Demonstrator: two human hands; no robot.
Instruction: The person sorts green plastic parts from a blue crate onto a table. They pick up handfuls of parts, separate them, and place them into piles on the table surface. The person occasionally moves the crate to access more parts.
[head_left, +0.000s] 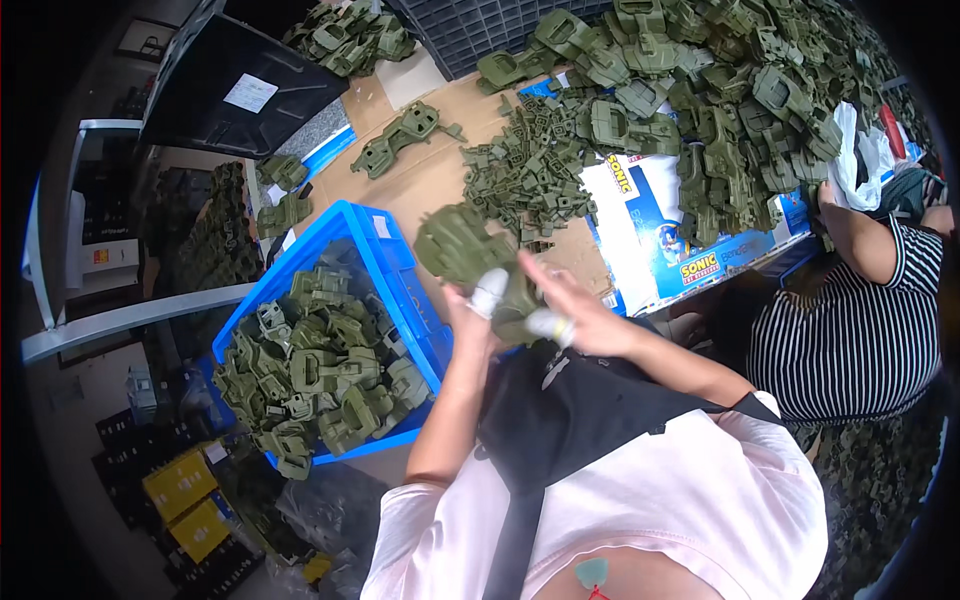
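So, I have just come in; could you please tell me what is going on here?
A person holds an olive-green moulded part, blurred, between the left hand and the right hand. The blue crate on the person's left contains many similar green parts. Ahead, a heap of small green pieces lies on cardboard, with a large pile of bigger parts to its right. Further right is a co-worker in a striped top.

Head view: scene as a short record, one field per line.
left hand: holding an olive-green plastic part, thumb wrapped white
right hand: fingers along the part's right side, blurred
blue bin: left of the hands, filled with green parts
small-piece pile: on cardboard, beyond the hands
large-part heap: far right of table
co-worker: at right, striped top
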